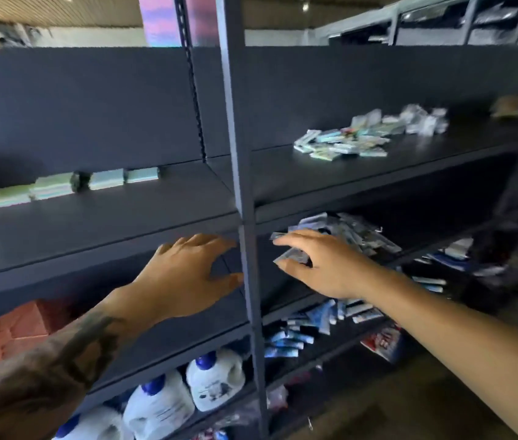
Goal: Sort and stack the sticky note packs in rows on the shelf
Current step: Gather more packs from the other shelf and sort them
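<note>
left grip point(184, 274) released, fingers spread | right grip point(321, 265) released, reaching | flat pastel packs point(70, 185) rowed on matte dark shelf point(124, 223) | loose glossy pile point(362, 134) right bay

Two bare arms show, no sleeves down to the bottom edge of the view. The left forearm point(70, 344) carries a dark tattoo, a broad inked patch that runs from just behind the wrist back along the top of the arm; its design is too blurred to read. The left hand point(184, 274) wears no ring, watch or glove that I can see. The right forearm point(442, 325) is plain, with no marking and no band at the wrist. The right hand point(324, 265) is likewise bare, with no jewellery visible.
</note>
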`<control>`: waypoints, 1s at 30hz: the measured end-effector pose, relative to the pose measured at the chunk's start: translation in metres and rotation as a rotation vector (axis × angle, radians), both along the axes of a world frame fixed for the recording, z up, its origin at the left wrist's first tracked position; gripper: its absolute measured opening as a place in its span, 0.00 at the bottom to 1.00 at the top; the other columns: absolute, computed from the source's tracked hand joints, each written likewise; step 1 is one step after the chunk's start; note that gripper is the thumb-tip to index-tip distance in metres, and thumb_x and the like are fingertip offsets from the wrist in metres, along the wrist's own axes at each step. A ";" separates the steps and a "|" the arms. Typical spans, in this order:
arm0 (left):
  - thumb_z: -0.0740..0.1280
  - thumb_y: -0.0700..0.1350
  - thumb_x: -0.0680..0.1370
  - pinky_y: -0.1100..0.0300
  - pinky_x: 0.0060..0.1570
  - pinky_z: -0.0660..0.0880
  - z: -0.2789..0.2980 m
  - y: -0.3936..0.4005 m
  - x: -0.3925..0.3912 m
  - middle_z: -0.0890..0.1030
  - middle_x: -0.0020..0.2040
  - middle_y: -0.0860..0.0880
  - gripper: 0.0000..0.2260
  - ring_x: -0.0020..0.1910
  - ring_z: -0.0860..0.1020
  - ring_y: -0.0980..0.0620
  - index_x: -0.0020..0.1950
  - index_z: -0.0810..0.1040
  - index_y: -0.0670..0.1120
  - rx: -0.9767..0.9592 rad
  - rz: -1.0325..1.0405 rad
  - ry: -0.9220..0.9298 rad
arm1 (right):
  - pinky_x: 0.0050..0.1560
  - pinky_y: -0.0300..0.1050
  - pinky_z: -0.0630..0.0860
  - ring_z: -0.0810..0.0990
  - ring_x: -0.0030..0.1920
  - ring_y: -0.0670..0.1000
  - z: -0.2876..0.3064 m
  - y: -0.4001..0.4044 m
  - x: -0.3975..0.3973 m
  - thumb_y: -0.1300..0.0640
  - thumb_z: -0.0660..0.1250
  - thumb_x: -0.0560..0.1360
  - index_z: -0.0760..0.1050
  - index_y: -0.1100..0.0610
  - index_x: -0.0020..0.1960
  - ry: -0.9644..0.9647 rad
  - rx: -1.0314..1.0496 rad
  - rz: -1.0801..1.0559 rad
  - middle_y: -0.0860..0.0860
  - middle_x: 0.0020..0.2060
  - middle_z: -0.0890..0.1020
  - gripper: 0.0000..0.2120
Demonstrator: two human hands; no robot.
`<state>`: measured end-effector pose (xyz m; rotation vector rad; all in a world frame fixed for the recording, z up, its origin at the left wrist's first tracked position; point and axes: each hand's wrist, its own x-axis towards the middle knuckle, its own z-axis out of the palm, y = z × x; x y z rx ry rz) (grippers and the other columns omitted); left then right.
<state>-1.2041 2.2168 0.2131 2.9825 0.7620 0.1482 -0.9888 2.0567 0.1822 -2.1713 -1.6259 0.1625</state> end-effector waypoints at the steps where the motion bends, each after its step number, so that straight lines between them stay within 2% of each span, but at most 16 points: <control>1: 0.60 0.70 0.78 0.47 0.75 0.63 0.003 -0.013 0.019 0.64 0.80 0.57 0.32 0.77 0.65 0.49 0.80 0.60 0.62 -0.004 -0.033 -0.007 | 0.70 0.48 0.69 0.69 0.74 0.46 0.001 -0.014 0.015 0.39 0.62 0.82 0.68 0.43 0.77 0.010 0.019 -0.037 0.42 0.76 0.68 0.24; 5: 0.63 0.68 0.78 0.49 0.71 0.68 0.018 -0.048 0.094 0.71 0.74 0.56 0.28 0.71 0.72 0.49 0.77 0.66 0.62 -0.017 -0.118 -0.049 | 0.66 0.48 0.72 0.74 0.69 0.48 0.004 -0.059 0.070 0.43 0.64 0.82 0.72 0.45 0.74 0.033 0.063 -0.155 0.44 0.71 0.74 0.21; 10: 0.64 0.68 0.78 0.48 0.72 0.67 0.027 -0.058 0.187 0.70 0.76 0.55 0.28 0.73 0.70 0.48 0.76 0.68 0.61 -0.052 -0.145 -0.070 | 0.62 0.40 0.68 0.72 0.70 0.48 0.007 -0.085 0.136 0.46 0.64 0.83 0.73 0.48 0.73 0.061 0.081 -0.217 0.46 0.71 0.73 0.20; 14: 0.65 0.68 0.77 0.48 0.71 0.69 0.033 -0.047 0.272 0.72 0.75 0.55 0.26 0.72 0.72 0.48 0.74 0.71 0.62 -0.061 -0.157 -0.109 | 0.65 0.45 0.72 0.74 0.67 0.49 0.019 -0.082 0.200 0.46 0.64 0.83 0.72 0.50 0.73 0.021 0.074 -0.231 0.47 0.70 0.73 0.20; 18: 0.64 0.70 0.77 0.46 0.70 0.71 0.047 -0.027 0.358 0.75 0.72 0.54 0.25 0.70 0.73 0.46 0.71 0.72 0.63 -0.096 -0.156 -0.175 | 0.68 0.49 0.72 0.73 0.69 0.47 0.041 -0.071 0.272 0.44 0.64 0.83 0.73 0.47 0.72 -0.022 0.063 -0.230 0.44 0.70 0.72 0.19; 21: 0.63 0.71 0.76 0.46 0.66 0.74 0.052 -0.012 0.409 0.78 0.67 0.55 0.23 0.66 0.76 0.46 0.66 0.75 0.62 -0.125 -0.160 -0.198 | 0.69 0.50 0.71 0.71 0.70 0.47 0.057 -0.061 0.324 0.43 0.63 0.83 0.73 0.46 0.71 -0.064 0.029 -0.219 0.44 0.70 0.72 0.18; 26: 0.64 0.68 0.79 0.47 0.67 0.72 0.054 0.016 0.472 0.75 0.72 0.50 0.24 0.69 0.73 0.44 0.71 0.73 0.59 -0.117 -0.081 -0.227 | 0.65 0.49 0.73 0.74 0.66 0.49 0.069 -0.042 0.395 0.43 0.64 0.82 0.74 0.46 0.70 -0.095 0.056 -0.209 0.45 0.69 0.73 0.18; 30: 0.63 0.68 0.78 0.48 0.67 0.72 0.051 0.041 0.501 0.75 0.72 0.52 0.26 0.68 0.75 0.44 0.73 0.71 0.60 -0.099 0.013 -0.228 | 0.66 0.51 0.73 0.72 0.68 0.48 0.067 -0.011 0.440 0.42 0.64 0.82 0.74 0.46 0.70 -0.110 0.079 -0.165 0.44 0.69 0.73 0.19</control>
